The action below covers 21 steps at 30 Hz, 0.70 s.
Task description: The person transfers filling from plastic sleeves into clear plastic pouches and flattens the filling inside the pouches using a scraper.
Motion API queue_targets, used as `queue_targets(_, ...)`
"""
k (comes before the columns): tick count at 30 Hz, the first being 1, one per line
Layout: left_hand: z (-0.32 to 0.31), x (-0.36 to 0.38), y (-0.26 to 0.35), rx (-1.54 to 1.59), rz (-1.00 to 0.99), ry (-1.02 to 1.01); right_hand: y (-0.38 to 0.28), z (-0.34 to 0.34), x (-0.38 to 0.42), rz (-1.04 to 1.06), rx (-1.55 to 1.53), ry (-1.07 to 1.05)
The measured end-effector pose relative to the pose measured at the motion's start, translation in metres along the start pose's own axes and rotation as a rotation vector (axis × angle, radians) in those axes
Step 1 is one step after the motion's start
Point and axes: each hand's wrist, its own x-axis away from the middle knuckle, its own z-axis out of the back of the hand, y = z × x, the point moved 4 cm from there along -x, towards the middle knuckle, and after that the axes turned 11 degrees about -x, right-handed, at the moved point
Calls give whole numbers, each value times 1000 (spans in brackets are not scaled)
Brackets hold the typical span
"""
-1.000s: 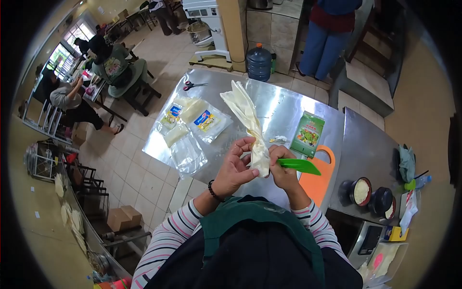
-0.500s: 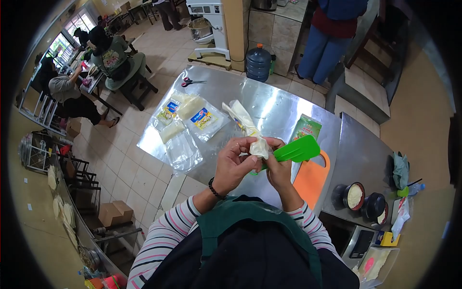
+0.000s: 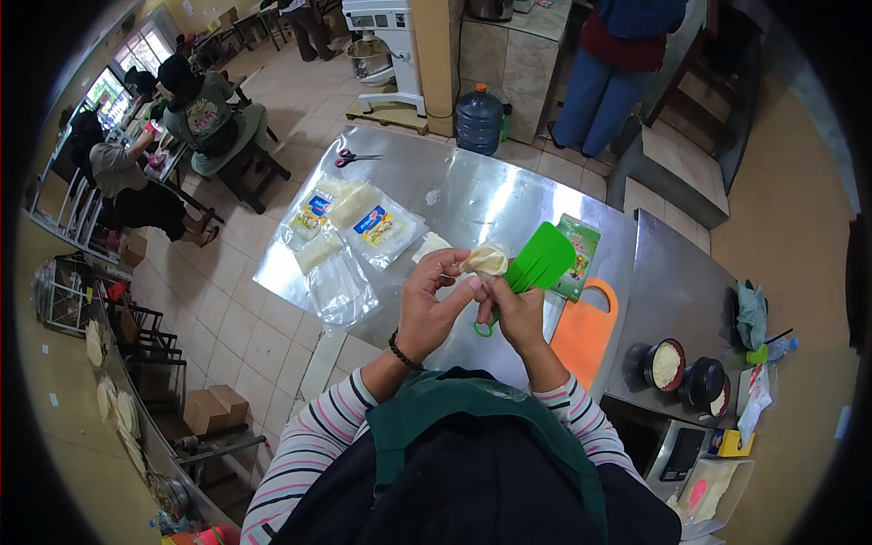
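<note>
My right hand [image 3: 520, 313] is closed around a green spatula [image 3: 542, 257], its broad blade pointing up and right and its ring handle end below the fingers. A crumpled plastic pouch [image 3: 489, 259] with creamy white contents sits at the tips of both hands. My left hand [image 3: 429, 304], with a dark beaded bracelet, has its bent fingers on the pouch's left edge. Its thumb reaches toward the right hand. Just behind the right hand lies a green printed packet [image 3: 581, 250], partly covered by the spatula blade.
On the steel table [image 3: 445, 182] lie scissors [image 3: 354, 158], printed plastic packs [image 3: 377, 227] and a clear bag [image 3: 341, 289]. An orange cutting board [image 3: 581, 341] is at the right, near a bowl of pale grated food [image 3: 666, 365]. A person [image 3: 604, 82] stands beyond the table.
The pouch has tipped so its long printed part no longer shows and its crumpled end faces up. The spatula blade has swung more upright. My left fingers have spread somewhat.
</note>
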Motion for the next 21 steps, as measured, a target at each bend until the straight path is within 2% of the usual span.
queue_targets(2, -3, 4, 1, -73, -48, 10, 1, 0, 0, -34, -3, 1)
queue_targets(4, -6, 5, 13, -146, -94, 23, 1, -3, 0, -19, 87, -120)
queue_targets(6, -7, 7, 21, 218, 69, 20, -5, -9, 1, -27, 134, -177)
queue_targets(7, -5, 6, 20, 218, 66, 24, -8, -12, 1, -29, 176, -230)
queue_targets(9, -5, 7, 14, 369, 183, -95, -9, -9, 2, -55, 211, -293)
queue_targets(10, -3, 7, 12, 361, 171, -81, -9, -9, 2, -79, 244, -361)
queue_targets(12, 1, 4, 12, 377, 130, -211, -10, -3, 0, -102, 311, -396)
queue_targets(16, 12, 5, 12, 331, 202, -300, -4, -5, 2, -99, 258, -330)
queue_targets(17, 12, 7, 9, 408, 140, -266, 3, -5, 2, -21, 213, -333)
queue_targets(20, 23, 9, 19, 397, 15, -169, 7, -8, 6, -63, 166, -348)
queue_targets(21, 29, 13, 24, 190, 6, -184, 4, -10, 8, -88, 110, -340)
